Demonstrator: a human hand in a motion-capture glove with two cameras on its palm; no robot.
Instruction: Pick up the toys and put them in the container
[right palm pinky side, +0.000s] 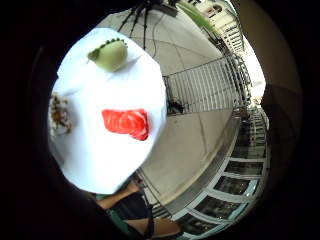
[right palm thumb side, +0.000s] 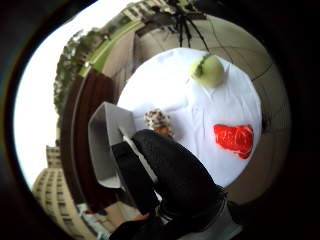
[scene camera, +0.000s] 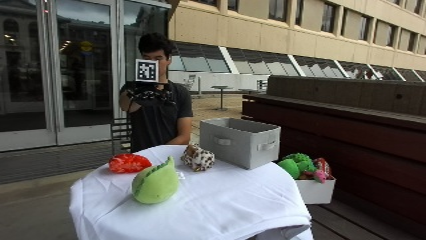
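From the outside view, I see the gloved right hand (scene camera: 148, 93) raised at chest height, well above and behind the counter (scene camera: 219, 205), which is draped in white cloth. I cannot tell from here whether its fingers are apart or together. Three toys lie on the cloth: a red plush toy (scene camera: 128, 163) nearest the person, a spotted brown-and-white plush toy (scene camera: 198, 157) in the middle, just beside the grey fabric container (scene camera: 241, 141), and a smooth green plush toy (scene camera: 156, 183) with a ridged back at the near edge. A white bin of other toys (scene camera: 307, 175) sits beside the counter.

In the thumb side palm view, the black-gloved fingers (right palm thumb side: 170, 175) curl in front of the lens and grip nothing that I can see. Beyond them lie the container (right palm thumb side: 107, 145) and the spotted toy (right palm thumb side: 158, 120); the red toy (right palm thumb side: 234, 138) and green toy (right palm thumb side: 207, 70) lie further out on the cloth.

In the little finger side palm view, the counter (right palm pinky side: 110, 155) lies well below the palm. The red toy (right palm pinky side: 126, 123), soft and oblong, lies near the middle, so I judge it the likeliest first pick, a drop straight down. The green toy (right palm pinky side: 109, 54) and spotted toy (right palm pinky side: 59, 115) lie at opposite edges.
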